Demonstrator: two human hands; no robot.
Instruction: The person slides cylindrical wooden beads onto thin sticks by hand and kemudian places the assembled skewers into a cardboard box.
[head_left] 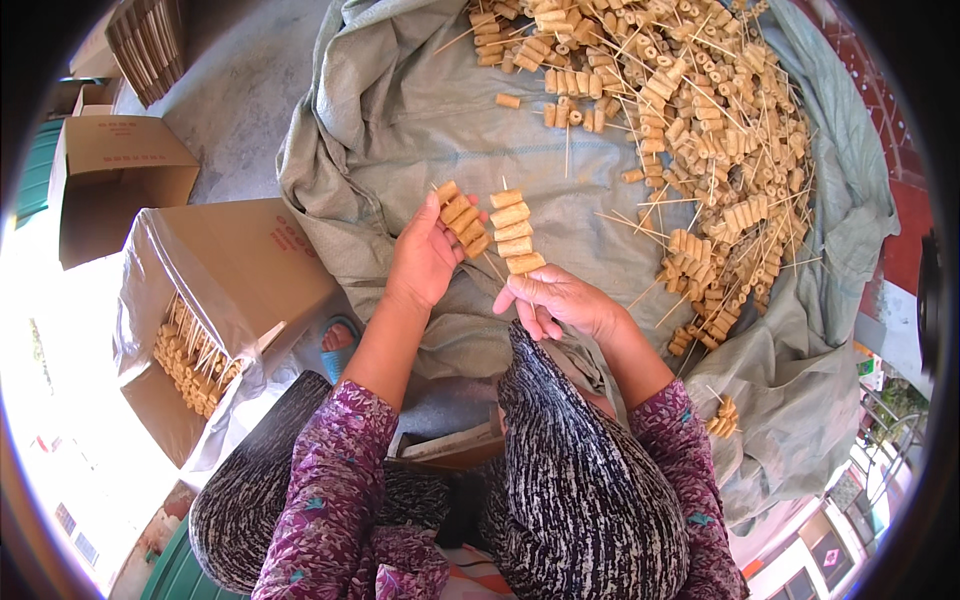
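In front of me, over the grey-green woven sheet (390, 140), each hand holds a thin wooden stick threaded with several short tan, tube-like rolls. My left hand (426, 255) is closed round one skewer (462, 222), which slants with its tip up and to the left. Just right of it, my right hand (560, 302) pinches the lower end of a second skewer (515, 230), held nearly upright. The two skewers are side by side, with a small gap between them. The rolls look like fried dough or tofu; their exact kind cannot be made out.
A large heap of skewered rolls (700, 110) covers the sheet's far right. One loose roll (508, 101) lies apart from it. At left, a plastic-lined carton (240, 250) holds stacked skewers; another open carton (130, 150) stands behind. A small skewer bundle (723, 417) lies near my right forearm.
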